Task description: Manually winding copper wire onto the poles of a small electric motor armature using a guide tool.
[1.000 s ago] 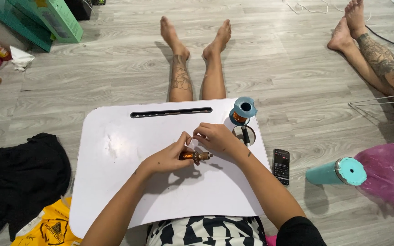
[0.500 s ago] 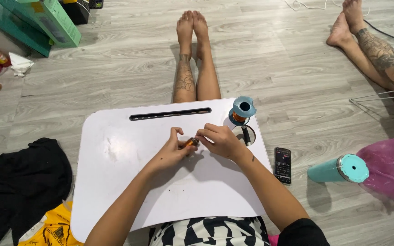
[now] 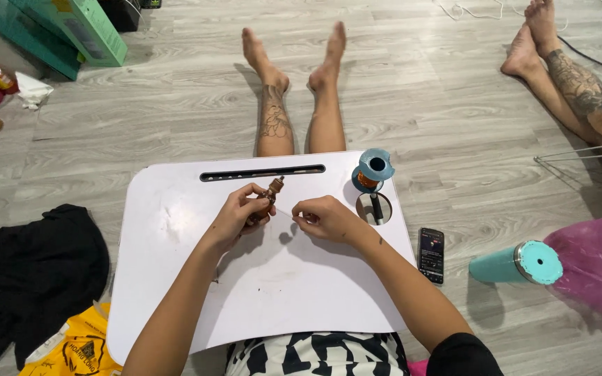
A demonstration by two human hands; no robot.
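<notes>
My left hand (image 3: 240, 212) curls closed, fingertips pinched; my right hand (image 3: 323, 219) sits beside it, fingers tucked, forearms converging.

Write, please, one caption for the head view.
Left hand holds a small brown coil above a white lap tray; right hand pinches beside it.

floor (image 3: 419, 76): grey wood-look planks | furniture: white lap desk (image 3: 175, 278) | green boxes (image 3: 71, 31) far left | light: even

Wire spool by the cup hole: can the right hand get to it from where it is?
Probably yes: the right hand sits on the lap desk near the wire spool, with only bare white surface between them.
</notes>
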